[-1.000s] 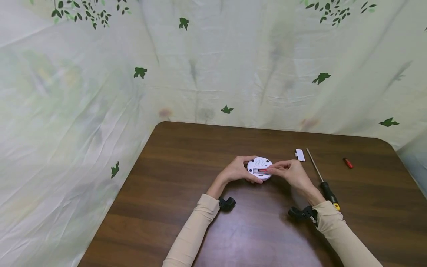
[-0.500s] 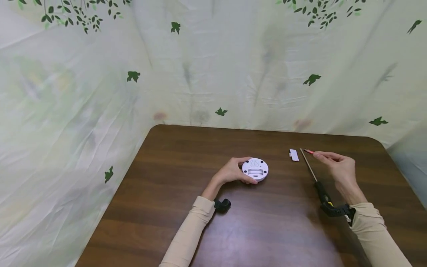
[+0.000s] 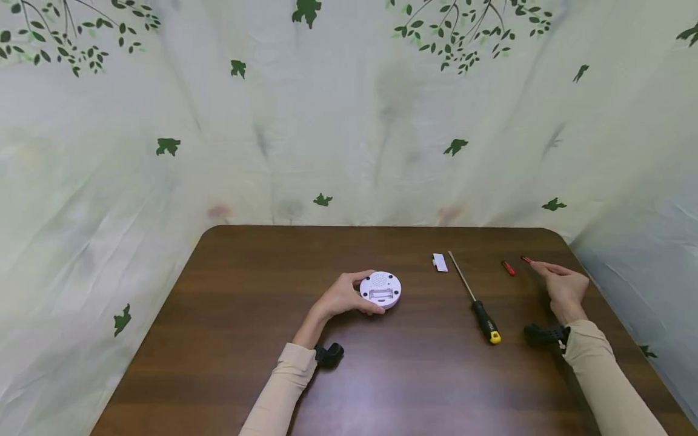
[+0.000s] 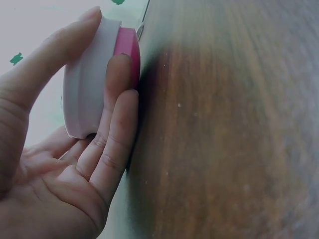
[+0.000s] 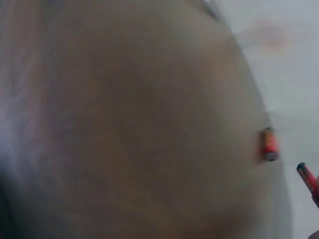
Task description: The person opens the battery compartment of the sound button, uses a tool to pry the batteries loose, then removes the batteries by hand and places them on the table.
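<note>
My left hand (image 3: 342, 297) grips a round white battery-powered device (image 3: 382, 284), thumb on one face and fingers behind it. Its underside faces up, with a speaker grille and an uncovered battery compartment that has no battery in it. A pink part (image 4: 128, 45) shows on its other side in the left wrist view. At the far right, my right hand (image 3: 566, 290) pinches a red battery (image 3: 526, 259) by one end, above the table. Just left of that hand lies a second red battery (image 3: 508, 267). The right wrist view shows both, the held battery (image 5: 308, 179) at its edge.
A small white battery cover (image 3: 439, 262) lies right of the device. Beside it is a screwdriver (image 3: 484, 321) with a black and yellow handle, its shaft pointing away. Behind the brown table (image 3: 305, 248) hangs a pale curtain (image 3: 349, 121) with leaf patterns.
My right hand has moved from the device's compartment to the far right, carrying the battery out of it. My left hand still holds the device. The head view has shifted.
</note>
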Motion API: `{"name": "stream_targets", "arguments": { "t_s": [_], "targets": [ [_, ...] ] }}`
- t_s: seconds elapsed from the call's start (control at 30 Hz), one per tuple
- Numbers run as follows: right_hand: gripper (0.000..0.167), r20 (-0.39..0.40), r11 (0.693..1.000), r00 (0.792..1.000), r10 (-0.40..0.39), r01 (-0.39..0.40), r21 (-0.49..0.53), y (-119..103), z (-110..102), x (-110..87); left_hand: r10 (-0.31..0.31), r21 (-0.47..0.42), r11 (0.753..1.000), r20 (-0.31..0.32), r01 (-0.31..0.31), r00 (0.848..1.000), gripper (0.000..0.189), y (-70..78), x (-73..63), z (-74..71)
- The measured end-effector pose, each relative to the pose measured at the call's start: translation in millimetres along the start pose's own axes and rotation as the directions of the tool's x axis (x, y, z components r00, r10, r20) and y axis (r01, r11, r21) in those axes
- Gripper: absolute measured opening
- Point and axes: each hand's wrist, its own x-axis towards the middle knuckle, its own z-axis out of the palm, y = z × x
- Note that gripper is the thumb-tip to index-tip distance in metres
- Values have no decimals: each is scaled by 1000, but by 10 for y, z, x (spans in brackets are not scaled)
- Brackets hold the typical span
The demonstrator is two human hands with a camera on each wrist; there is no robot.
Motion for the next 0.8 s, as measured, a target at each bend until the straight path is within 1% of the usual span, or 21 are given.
{"name": "stream_targets", "arguments": {
  "t_s": [0.03, 0.1, 0.2, 0.27, 0.43, 0.53, 0.6, 0.67, 0.8],
  "targets": [
    [17, 8, 1000, 1000, 8, -8, -1, 43, 54, 10, -7, 2, 1000, -6, 7, 1000, 90, -27, -29, -25],
    [12, -8, 1000, 1000, 8, -8, -7, 92, 106, 22, -3, 2, 1000, -1, 3, 1000, 91, -52, -47, -43],
    [11, -41, 999, 999, -12, 10, -42, 103, 110, 37, 10, 10, 1000, 0, -10, 1000, 92, -44, -14, -24],
    [12, -49, 995, 998, -29, 25, -97, 84, 94, 49, 18, 10, 1000, -5, -18, 1000, 93, -24, 18, -9],
    [32, -65, 964, 995, -70, 51, -260, 40, 66, 74, 15, -1, 1000, 2, -15, 1000, 94, 39, 73, 14],
    [42, -68, 950, 994, -90, 65, -304, 23, 48, 77, 15, -2, 1000, 4, -15, 1000, 95, 61, 100, 25],
    [44, -68, 950, 993, -96, 70, -306, 12, 37, 77, 18, -3, 1000, 4, -18, 1000, 94, 67, 117, 31],
    [37, -65, 958, 994, -87, 66, -278, 6, 20, 77, 20, 7, 1000, 1, -20, 1000, 94, 72, 129, 38],
    [12, -42, 983, 998, -39, 31, -179, -9, -36, 84, 25, 16, 1000, 6, -25, 1000, 93, 79, 147, 54]
  ]
}}
